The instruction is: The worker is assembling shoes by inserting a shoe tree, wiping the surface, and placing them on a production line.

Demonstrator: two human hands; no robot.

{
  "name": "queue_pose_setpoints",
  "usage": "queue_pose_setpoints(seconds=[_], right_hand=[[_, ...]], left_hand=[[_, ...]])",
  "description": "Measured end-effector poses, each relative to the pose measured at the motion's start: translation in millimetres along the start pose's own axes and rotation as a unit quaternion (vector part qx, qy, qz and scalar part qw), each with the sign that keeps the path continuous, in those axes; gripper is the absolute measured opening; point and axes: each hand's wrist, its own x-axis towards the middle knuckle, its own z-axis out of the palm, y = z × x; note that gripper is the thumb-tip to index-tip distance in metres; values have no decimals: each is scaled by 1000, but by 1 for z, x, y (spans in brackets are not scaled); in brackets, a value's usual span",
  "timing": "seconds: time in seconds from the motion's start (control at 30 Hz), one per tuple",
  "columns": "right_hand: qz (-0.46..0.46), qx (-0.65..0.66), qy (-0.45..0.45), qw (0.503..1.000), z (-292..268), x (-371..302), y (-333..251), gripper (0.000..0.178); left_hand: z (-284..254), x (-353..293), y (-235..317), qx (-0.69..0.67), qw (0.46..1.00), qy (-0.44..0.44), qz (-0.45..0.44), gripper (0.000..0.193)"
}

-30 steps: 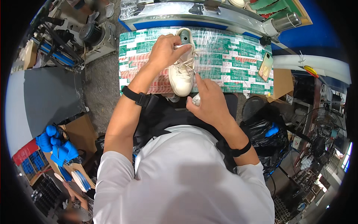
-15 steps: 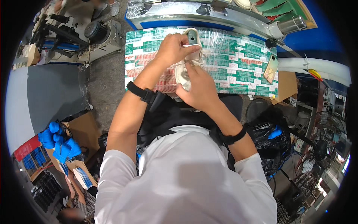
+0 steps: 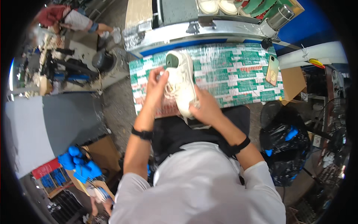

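A cream-white lace-up sneaker (image 3: 183, 87) with a green insole lies over the work surface, its heel opening pointing away from me and its toe toward me. My right hand (image 3: 206, 105) grips it at the toe, thumb on the upper. At the near-left side of the opening, my left hand (image 3: 153, 86) has thumb and fingers bent in at the collar edge. Loose laces (image 3: 171, 89) bunch beside the left thumb. The surface beneath is a stack wrapped in green-and-white printed tape (image 3: 220, 74) under clear film.
A phone (image 3: 272, 71) lies on the right of the surface. Beyond it runs a metal-edged conveyor (image 3: 167, 38) carrying a pair of cream shoes (image 3: 218, 5). Black bags (image 3: 285, 149) stand at right, a carton (image 3: 106, 156) with blue pieces at left. Another person (image 3: 74, 18) is at far left.
The sneaker has turned and swung left, showing more of its upper. My left hand has moved from the heel opening to its left side; my right hand now grips the toe. The view has shifted.
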Motion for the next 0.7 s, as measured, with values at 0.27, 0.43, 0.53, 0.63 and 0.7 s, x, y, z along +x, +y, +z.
queue_pose_setpoints(seconds=[0.27, 0.43, 0.53, 0.63, 0.7], right_hand=[[-100, 97, 31, 990, -12, 14, -24, 73], [-91, -104, 157, 978, -50, 49, 60, 75], [-41, -185, 189, 963, -63, 49, 116, 75], [-46, -210, 162, 963, -67, 49, 119, 67], [-51, -226, 173, 957, -65, 38, 128, 63]], left_hand=[[-6, 5, 17, -25, 987, 56, -151, 61], [-16, 38, 81, 167, 981, 80, 49, 72], [-21, 98, 158, 383, 897, 11, 220, 75], [-25, 193, 213, 502, 812, -6, 296, 82], [2, 253, 232, 529, 813, -27, 244, 85]])
